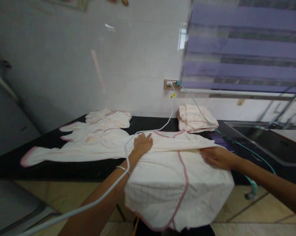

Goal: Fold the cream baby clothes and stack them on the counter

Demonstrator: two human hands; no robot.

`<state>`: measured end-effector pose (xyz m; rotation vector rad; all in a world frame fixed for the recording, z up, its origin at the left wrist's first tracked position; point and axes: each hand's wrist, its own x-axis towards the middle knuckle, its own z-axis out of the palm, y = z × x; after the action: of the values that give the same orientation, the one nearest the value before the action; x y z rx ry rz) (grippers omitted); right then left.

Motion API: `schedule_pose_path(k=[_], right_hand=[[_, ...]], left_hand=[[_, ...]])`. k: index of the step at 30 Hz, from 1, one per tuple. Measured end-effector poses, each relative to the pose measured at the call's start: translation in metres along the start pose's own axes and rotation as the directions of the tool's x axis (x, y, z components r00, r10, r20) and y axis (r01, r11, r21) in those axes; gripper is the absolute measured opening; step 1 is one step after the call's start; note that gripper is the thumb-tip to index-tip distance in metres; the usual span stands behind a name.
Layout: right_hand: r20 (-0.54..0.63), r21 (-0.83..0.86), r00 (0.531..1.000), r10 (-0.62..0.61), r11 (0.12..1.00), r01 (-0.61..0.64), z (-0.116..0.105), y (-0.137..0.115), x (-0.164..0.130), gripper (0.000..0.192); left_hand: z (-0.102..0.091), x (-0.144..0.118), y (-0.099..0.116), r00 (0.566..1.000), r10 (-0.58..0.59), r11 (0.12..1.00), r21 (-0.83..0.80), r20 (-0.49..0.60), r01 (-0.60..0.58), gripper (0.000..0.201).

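A cream baby garment (169, 170) with pink trim lies spread over the black counter's (64, 168) front edge, its lower part hanging down. My left hand (143, 143) rests flat on its upper left part, fingers apart. My right hand (215, 156) presses flat on its right side. The garment's long left sleeve (71, 153) stretches far to the left along the counter. A bracelet sits on my left wrist. Neither hand grips anything.
More cream garments (106, 122) lie at the back left, and a folded stack (194, 118) at the back near the wall. A white cable (171, 109) and a teal cable (204, 119) run from a wall socket (171, 84). A sink (263, 137) is at right.
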<state>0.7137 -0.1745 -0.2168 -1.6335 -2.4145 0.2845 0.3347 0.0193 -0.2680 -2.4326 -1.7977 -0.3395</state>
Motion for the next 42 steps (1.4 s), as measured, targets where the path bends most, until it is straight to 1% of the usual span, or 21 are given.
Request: schedule_pose_path(k=[2, 4, 6, 7, 8, 9, 11, 13, 14, 15, 17, 18, 20, 21, 23, 26, 32, 35, 38, 40, 42], right_hand=[[0.026, 0.189, 0.995, 0.093, 0.977, -0.097, -0.012, -0.008, 0.001, 0.057], [0.098, 0.404, 0.981, 0.168, 0.894, -0.194, -0.027, -0.012, 0.005, 0.063], [0.135, 0.542, 0.974, 0.182, 0.809, -0.226, -0.042, -0.015, 0.015, 0.064], [0.112, 0.563, 0.977, 0.183, 0.798, -0.214, -0.048, -0.017, 0.022, 0.062], [0.056, 0.557, 0.98, 0.19, 0.809, -0.188, -0.053, -0.019, 0.031, 0.06], [-0.031, 0.532, 0.979, 0.201, 0.832, -0.154, -0.055, -0.021, 0.041, 0.058], [-0.239, 0.429, 0.946, 0.22, 0.898, -0.1, -0.05, -0.025, 0.064, 0.052], [-0.403, 0.297, 0.886, 0.227, 0.949, -0.108, -0.031, -0.029, 0.087, 0.048], [-0.452, 0.232, 0.86, 0.236, 0.962, -0.142, -0.016, -0.031, 0.096, 0.046], [-0.472, 0.17, 0.846, 0.247, 0.967, -0.187, 0.001, -0.032, 0.103, 0.044], [-0.458, 0.068, 0.847, 0.271, 0.96, -0.271, 0.037, -0.033, 0.112, 0.043], [-0.435, 0.027, 0.861, 0.263, 0.96, -0.28, 0.052, -0.033, 0.114, 0.042], [-0.378, -0.039, 0.903, 0.203, 0.971, -0.234, 0.075, -0.03, 0.113, 0.041], [-0.358, -0.061, 0.918, 0.169, 0.977, -0.204, 0.081, -0.028, 0.112, 0.041], [-0.345, -0.098, 0.931, 0.122, 0.981, -0.165, 0.085, -0.024, 0.109, 0.041], [-0.33, -0.148, 0.94, 0.089, 0.978, -0.144, 0.084, -0.019, 0.108, 0.045], [-0.314, -0.181, 0.938, 0.146, 0.961, -0.21, 0.089, -0.014, 0.11, 0.053], [-0.303, -0.189, 0.938, 0.167, 0.955, -0.231, 0.089, -0.013, 0.111, 0.053], [-0.306, -0.192, 0.937, 0.169, 0.953, -0.235, 0.09, -0.012, 0.111, 0.053], [-0.318, -0.19, 0.934, 0.165, 0.954, -0.234, 0.091, -0.012, 0.112, 0.053], [-0.329, -0.184, 0.93, 0.163, 0.955, -0.232, 0.093, -0.01, 0.112, 0.052]], left_hand=[[0.0, -0.001, 0.0, 1.0, 0.0, 1.0, -0.002, -0.003, 0.0, 0.055], [-0.001, -0.002, 0.001, 1.0, 0.001, 1.0, -0.005, -0.007, -0.001, 0.055], [-0.002, -0.002, 0.001, 1.0, -0.002, 1.0, -0.009, -0.01, 0.002, 0.055], [-0.003, -0.003, 0.002, 1.0, -0.003, 1.0, -0.012, -0.01, 0.003, 0.055], [-0.003, -0.003, 0.002, 1.0, -0.004, 1.0, -0.015, -0.009, 0.003, 0.055], [-0.003, -0.003, 0.002, 1.0, -0.003, 1.0, -0.017, -0.009, 0.003, 0.055], [-0.003, -0.004, 0.001, 1.0, 0.001, 1.0, -0.02, -0.01, -0.001, 0.055], [-0.002, -0.003, 0.0, 1.0, 0.001, 1.0, -0.02, -0.012, -0.001, 0.054], [-0.002, -0.003, 0.0, 1.0, 0.0, 1.0, -0.018, -0.012, 0.0, 0.054], [-0.001, -0.003, -0.001, 1.0, -0.002, 1.0, -0.016, -0.011, 0.002, 0.054], [0.0, -0.003, -0.002, 1.0, -0.004, 1.0, -0.01, -0.008, 0.004, 0.054], [0.001, -0.003, -0.002, 1.0, -0.004, 1.0, -0.007, -0.006, 0.004, 0.054], [0.002, -0.003, -0.002, 1.0, 0.0, 1.0, -0.003, -0.005, 0.0, 0.054], [0.002, -0.003, -0.002, 1.0, 0.001, 1.0, -0.002, -0.006, -0.001, 0.054], [0.002, -0.004, -0.002, 1.0, 0.002, 1.0, -0.001, -0.012, -0.002, 0.054], [0.001, -0.006, -0.001, 1.0, -0.003, 1.0, -0.001, -0.015, 0.003, 0.053], [-0.002, -0.006, -0.001, 1.0, 0.013, 1.0, -0.013, 0.0, -0.013, 0.053], [-0.007, -0.002, -0.006, 0.999, 0.049, 0.998, -0.037, 0.02, -0.048, 0.055], [-0.018, -0.004, -0.025, 0.993, 0.116, 0.992, -0.058, 0.023, -0.115, 0.054], [-0.025, -0.009, -0.048, 0.984, 0.176, 0.983, -0.044, 0.01, -0.176, 0.05], [-0.028, -0.018, -0.079, 0.971, 0.24, 0.971, -0.001, 0.003, -0.24, 0.047]])
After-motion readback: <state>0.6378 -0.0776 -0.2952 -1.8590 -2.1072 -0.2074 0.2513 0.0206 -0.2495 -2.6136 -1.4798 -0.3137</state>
